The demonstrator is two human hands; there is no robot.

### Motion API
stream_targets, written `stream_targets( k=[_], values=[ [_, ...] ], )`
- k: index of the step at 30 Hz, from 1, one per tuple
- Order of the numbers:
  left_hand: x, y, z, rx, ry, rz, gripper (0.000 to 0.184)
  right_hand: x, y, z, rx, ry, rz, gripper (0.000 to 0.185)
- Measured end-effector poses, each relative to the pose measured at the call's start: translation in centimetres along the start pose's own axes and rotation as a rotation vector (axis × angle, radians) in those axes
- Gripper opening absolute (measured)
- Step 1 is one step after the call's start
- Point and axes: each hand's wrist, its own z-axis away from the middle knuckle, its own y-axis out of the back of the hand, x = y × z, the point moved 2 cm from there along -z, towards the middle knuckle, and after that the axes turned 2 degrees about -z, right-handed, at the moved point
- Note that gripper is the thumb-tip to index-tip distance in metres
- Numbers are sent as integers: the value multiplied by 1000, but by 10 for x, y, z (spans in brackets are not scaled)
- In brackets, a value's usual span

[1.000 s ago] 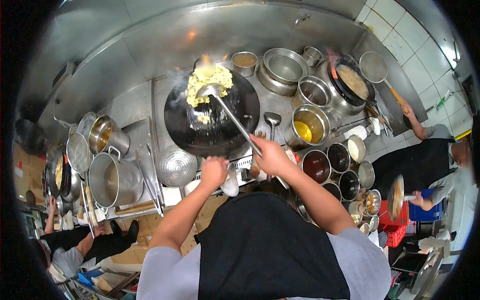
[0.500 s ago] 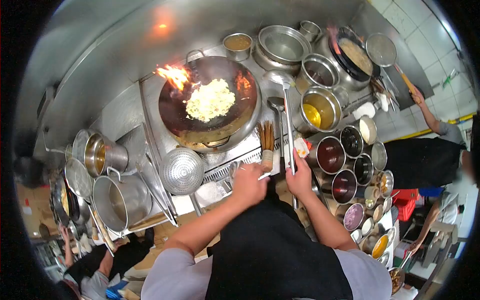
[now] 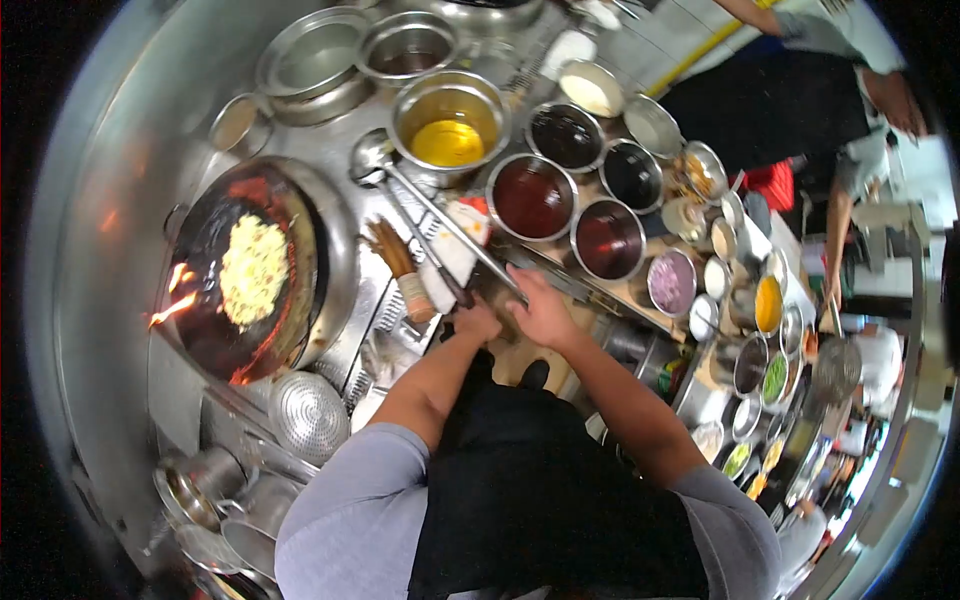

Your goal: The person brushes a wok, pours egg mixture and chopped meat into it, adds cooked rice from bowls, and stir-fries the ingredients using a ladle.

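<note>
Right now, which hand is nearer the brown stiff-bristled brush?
Left. The left hand is just off the handle end of the brush; the right hand is farther right in view.

No legible lettering (or numbers).

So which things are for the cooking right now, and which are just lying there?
Seems part of the job:
wok
yellow food, in the wok
ladle, in the right hand
perhaps the dark-handled tool, at the left hand; I can't tell if it's held

Probably just lying there:
brush
strainer
pot of yellow liquid
</note>
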Motion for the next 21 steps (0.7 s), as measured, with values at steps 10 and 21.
stream_targets(
  k=[10,21],
  values=[
    [2,-73,-100,-46,30,-289,115,35,25,237,-105,-604,-317,52],
    [-32,-70,-203,-104,-122,-624,59,27,17,415,334,-801,-319,57]
  ],
)
